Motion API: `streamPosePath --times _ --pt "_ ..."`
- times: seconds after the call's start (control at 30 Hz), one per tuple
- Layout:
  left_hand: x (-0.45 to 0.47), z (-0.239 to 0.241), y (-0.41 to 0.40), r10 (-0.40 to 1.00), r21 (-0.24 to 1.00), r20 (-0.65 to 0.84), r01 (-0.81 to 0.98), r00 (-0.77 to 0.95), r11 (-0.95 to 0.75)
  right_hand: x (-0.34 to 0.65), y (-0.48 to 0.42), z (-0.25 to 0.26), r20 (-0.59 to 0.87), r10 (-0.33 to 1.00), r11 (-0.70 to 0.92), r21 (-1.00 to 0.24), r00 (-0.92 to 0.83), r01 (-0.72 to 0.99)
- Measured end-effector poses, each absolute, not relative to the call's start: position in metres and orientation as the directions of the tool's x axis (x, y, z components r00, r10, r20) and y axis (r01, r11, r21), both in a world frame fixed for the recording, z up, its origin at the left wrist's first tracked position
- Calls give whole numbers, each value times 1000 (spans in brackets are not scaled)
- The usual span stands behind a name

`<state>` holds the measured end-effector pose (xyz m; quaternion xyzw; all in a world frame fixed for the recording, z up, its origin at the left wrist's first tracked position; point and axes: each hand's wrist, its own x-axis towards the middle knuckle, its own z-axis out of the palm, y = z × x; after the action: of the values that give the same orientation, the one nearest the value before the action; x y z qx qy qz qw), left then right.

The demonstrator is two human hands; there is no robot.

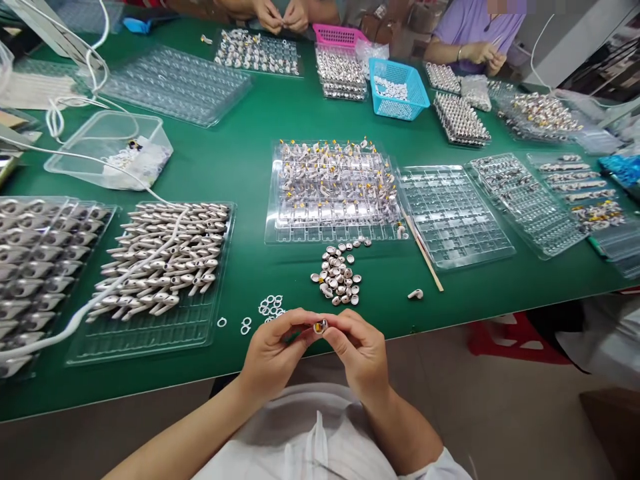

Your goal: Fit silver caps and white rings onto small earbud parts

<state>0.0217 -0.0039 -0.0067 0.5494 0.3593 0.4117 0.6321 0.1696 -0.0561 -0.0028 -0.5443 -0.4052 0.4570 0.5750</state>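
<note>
Near the table's front edge, my left hand [273,350] and my right hand [361,347] meet fingertip to fingertip. Both pinch one small earbud shell [321,327], its open round end facing me with a yellow bit inside; the fingers hide the rest. Just beyond lies a loose pile of small round earbud caps [340,275]. Several thin white rings [271,305] lie left of them, partly behind my left hand. A single stemmed earbud piece [415,293] rests to the right. Behind the pile, a clear tray [273,227] holds rows of earbud pieces with yellow tips.
Trays of stemmed shells [165,253] and larger grey shells [40,260] stand left, crossed by a white cable [125,270]. A wooden stick [424,253] lies beside a clear tray [457,217]. Farther back are a blue basket [400,107] and co-workers' hands [283,15].
</note>
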Motion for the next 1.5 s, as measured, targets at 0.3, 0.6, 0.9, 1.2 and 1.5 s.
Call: streamPosePath --times 0.3,0.6,0.9,1.2,1.5 --pt "22 4 0 816 902 -278 -155 507 404 174 -58 -4 -31 960 -17 -998 279 -53" --pt "38 16 9 724 851 -450 3 523 526 186 -65 -11 14 941 -13 -997 338 79" --pt "91 29 22 666 839 -511 146 544 524 214 -74 -12 80 878 -10 -983 472 184" --pt "131 33 23 494 799 -539 228 682 557 258 -96 2 164 900 23 -943 404 332" --pt "158 29 15 401 770 -549 257 733 584 262 -103 -9 -15 818 28 -997 576 -65"
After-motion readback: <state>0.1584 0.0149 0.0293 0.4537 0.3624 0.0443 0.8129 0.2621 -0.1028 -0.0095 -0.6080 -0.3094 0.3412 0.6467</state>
